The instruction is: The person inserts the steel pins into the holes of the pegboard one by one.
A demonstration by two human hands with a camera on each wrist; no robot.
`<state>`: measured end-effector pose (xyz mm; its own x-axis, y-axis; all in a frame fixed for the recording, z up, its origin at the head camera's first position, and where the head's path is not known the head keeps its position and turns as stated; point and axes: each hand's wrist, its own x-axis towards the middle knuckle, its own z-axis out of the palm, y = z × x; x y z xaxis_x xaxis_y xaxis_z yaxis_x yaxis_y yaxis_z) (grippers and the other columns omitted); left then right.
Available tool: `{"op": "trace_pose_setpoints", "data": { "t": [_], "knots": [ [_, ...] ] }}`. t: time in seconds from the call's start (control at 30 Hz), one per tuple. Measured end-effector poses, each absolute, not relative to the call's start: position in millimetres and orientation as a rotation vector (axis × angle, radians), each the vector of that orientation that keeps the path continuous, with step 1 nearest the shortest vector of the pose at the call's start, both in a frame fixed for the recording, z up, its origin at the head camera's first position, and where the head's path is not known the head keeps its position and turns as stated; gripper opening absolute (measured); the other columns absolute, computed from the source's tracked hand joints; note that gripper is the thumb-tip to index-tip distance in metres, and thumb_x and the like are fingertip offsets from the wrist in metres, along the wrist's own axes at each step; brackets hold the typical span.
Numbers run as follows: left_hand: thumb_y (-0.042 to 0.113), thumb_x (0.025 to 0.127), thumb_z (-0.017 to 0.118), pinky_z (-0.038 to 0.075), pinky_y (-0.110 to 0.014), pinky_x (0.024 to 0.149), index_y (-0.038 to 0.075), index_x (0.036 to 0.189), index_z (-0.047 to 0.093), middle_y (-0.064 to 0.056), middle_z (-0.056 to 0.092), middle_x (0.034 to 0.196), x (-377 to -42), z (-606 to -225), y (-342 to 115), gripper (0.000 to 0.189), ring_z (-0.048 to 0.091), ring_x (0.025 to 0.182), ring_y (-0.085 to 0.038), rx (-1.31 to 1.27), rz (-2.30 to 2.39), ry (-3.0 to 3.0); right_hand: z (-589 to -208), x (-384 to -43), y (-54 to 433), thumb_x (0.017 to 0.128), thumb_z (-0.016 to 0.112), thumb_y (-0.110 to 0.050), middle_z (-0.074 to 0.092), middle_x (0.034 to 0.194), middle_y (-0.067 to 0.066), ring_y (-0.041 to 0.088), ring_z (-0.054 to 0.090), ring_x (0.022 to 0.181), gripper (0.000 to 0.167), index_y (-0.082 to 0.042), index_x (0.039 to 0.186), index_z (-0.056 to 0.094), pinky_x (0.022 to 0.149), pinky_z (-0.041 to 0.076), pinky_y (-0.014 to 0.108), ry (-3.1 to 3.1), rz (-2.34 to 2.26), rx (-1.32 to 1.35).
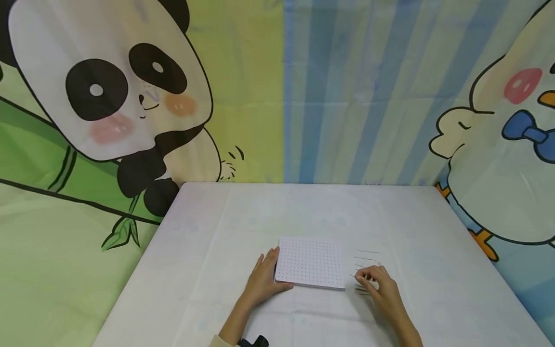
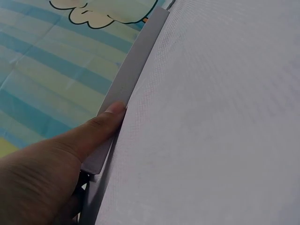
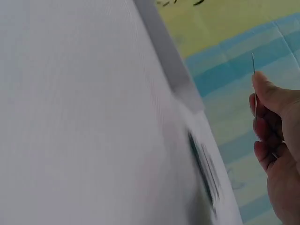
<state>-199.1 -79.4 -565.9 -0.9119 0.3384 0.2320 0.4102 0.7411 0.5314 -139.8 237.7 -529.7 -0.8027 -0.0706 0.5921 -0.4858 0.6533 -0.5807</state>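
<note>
A flat white board with rows of small holes lies on the table. My left hand rests at its near left corner, fingers along the left side and thumb against the front edge. In the left wrist view the thumb lies straight against the board's side; the other fingers are mostly hidden. To the right of the board, my right hand pinches a thin metal pin between thumb and fingers, above the table. Several similar thin pins lie in a loose column beneath and beyond that hand.
The white-covered table extends around the board and ends at a back edge against a printed cloth with a panda and a bird. A dark object shows at the left wrist.
</note>
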Motion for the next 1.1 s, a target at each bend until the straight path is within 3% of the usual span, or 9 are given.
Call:
{"op": "trace_pose_setpoints", "data": {
  "t": [0.1, 0.2, 0.37, 0.7, 0.93, 1.1],
  "knots": [
    [0.06, 0.062, 0.073, 0.011, -0.042, 0.113, 0.001, 0.144, 0.026, -0.012, 0.035, 0.145, -200.0, -566.2, -78.3, 0.112, 0.025, 0.136, -0.025, -0.62, -0.901, -2.807, -514.1, -148.3, 204.5, 0.082, 0.065, 0.002, 0.061, 0.08, -0.005, 0.008, 0.054, 0.072, 0.014, -0.011, 0.087, 0.063, 0.071, 0.045, 0.013, -2.289, 1.249, 0.442],
    [0.061, 0.063, 0.073, 0.012, -0.043, 0.113, 0.0, 0.144, 0.026, -0.012, 0.035, 0.144, -200.2, -566.0, -77.1, 0.112, 0.025, 0.136, -0.026, -0.625, -0.908, -2.804, -500.2, -154.3, 172.5, 0.086, 0.059, 0.004, 0.061, 0.08, 0.008, 0.019, 0.058, 0.069, 0.006, 0.001, 0.091, 0.06, 0.062, 0.051, 0.02, -2.224, 1.484, 0.51],
    [0.059, 0.063, 0.074, 0.013, -0.043, 0.112, -0.001, 0.143, 0.027, -0.014, 0.036, 0.143, -199.6, -564.0, -75.9, 0.111, 0.027, 0.135, -0.026, -0.631, -0.895, -2.803, -485.0, -159.6, 133.4, 0.088, 0.053, 0.008, 0.058, 0.078, 0.021, 0.035, 0.057, 0.067, 0.007, 0.013, 0.093, 0.054, 0.058, 0.054, 0.03, -2.099, 1.794, 0.557],
    [0.058, 0.064, 0.075, 0.013, -0.043, 0.112, -0.002, 0.143, 0.028, -0.014, 0.037, 0.143, -198.6, -563.2, -77.7, 0.11, 0.027, 0.134, -0.027, -0.645, -0.942, -2.78, -504.2, -165.5, 100.0, 0.082, 0.059, 0.014, 0.059, 0.083, 0.025, 0.036, 0.062, 0.07, 0.012, 0.015, 0.092, 0.054, 0.063, 0.057, 0.034, -2.043, 1.94, 0.641],
    [0.06, 0.065, 0.072, 0.013, -0.043, 0.113, 0.001, 0.144, 0.028, -0.013, 0.035, 0.144, -198.4, -564.7, -81.4, 0.108, 0.026, 0.135, -0.025, -0.656, -0.953, -2.771, -511.0, -169.3, 88.3, 0.083, 0.057, 0.015, 0.057, 0.09, 0.033, 0.043, 0.061, 0.079, 0.023, 0.018, 0.105, 0.056, 0.07, 0.056, 0.038, -1.986, 1.964, 0.786],
    [0.059, 0.065, 0.073, 0.012, -0.043, 0.113, 0.001, 0.144, 0.028, -0.014, 0.034, 0.144, -196.7, -563.3, -83.6, 0.108, 0.025, 0.135, -0.025, -0.664, -0.965, -2.775, -512.5, -170.2, 85.8, 0.082, 0.059, 0.012, 0.061, 0.092, 0.032, 0.04, 0.064, 0.081, 0.016, 0.014, 0.098, 0.061, 0.07, 0.056, 0.034, -2.019, 1.908, 0.767]
  ]
}}
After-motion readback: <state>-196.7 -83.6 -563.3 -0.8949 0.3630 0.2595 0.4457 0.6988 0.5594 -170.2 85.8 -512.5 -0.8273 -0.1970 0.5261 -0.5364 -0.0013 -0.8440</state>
